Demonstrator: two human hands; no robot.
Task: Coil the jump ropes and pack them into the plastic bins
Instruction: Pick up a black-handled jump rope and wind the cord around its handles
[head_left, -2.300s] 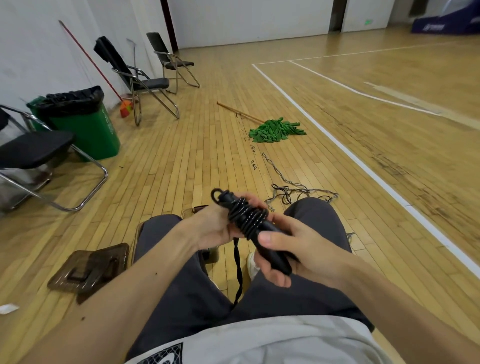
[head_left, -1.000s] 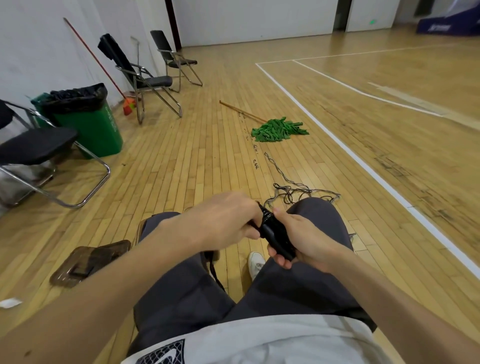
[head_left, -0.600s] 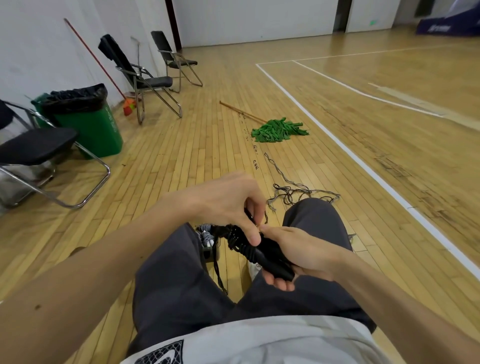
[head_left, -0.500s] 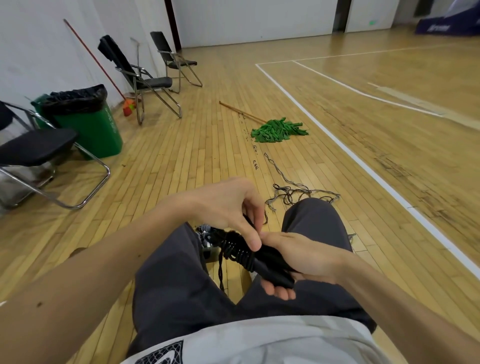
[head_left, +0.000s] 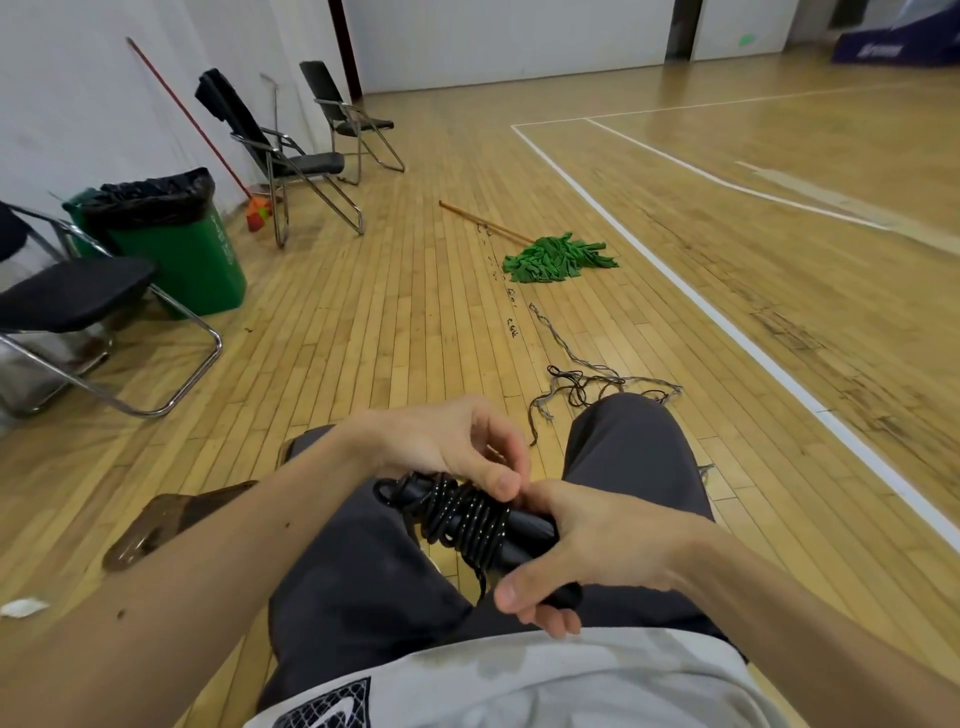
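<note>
Black jump rope (head_left: 470, 519) in the lap, dead centre, held over the thighs. Cord wound in tight turns round the paired handles (head_left: 530, 540). Short tail (head_left: 480, 577) hangs at 6 o'clock of the bundle.

Hands: right hand (head_left: 602, 540) wrapped round the handle ends. Left hand (head_left: 447, 441) has its fingers curled, thumb and fingertips pinching cord at the top wraps.

Progress (judged): this coil is almost finished, with the tail to tuck in. Nothing is packed yet. A second rope (head_left: 587, 382) lies loose and tangled on the floor (head_left: 415, 322) at 1 o'clock of the hands. It may be more than one rope, can't tell.

A brown plastic piece (head_left: 166, 519) sits at 9 o'clock. Bin or lid, unclear.

Count: coiled ropes 1; loose tangles 1; folding chairs (head_left: 67, 296) 3; green trash bin (head_left: 182, 249) 1; mop (head_left: 556, 257) 1; broom (head_left: 197, 130) 1.
</note>
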